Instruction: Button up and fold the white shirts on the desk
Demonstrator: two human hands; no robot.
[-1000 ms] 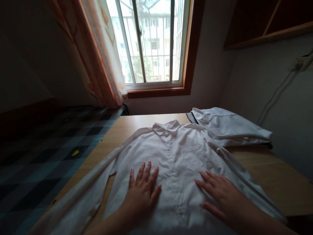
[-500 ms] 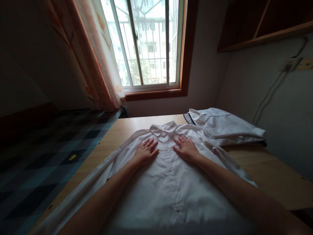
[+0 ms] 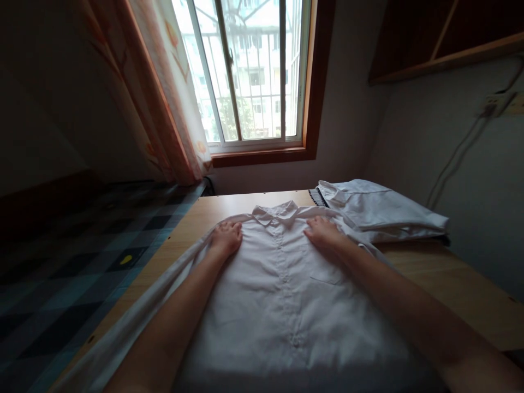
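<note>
A white button-up shirt lies spread front side up on a wooden board, collar at the far end. My left hand is on its left shoulder area, fingers curled in and closed on the cloth. On the other side of the button line, my right hand is closed on the shirt below the right shoulder, above the chest pocket. Both sets of fingertips are partly hidden. Shallow wrinkles cross the shirt's middle, and its left sleeve trails toward me along the board's edge.
Folded white clothing lies at the back right of the wooden board, a dark-edged item under it. A checked bedspread is on the left. Behind are a window and a curtain; a shelf hangs upper right.
Both hands have moved apart, outward and slightly up toward the shoulders. Their flat, spread fingers have curled in on the cloth. The chest pocket now shows.
</note>
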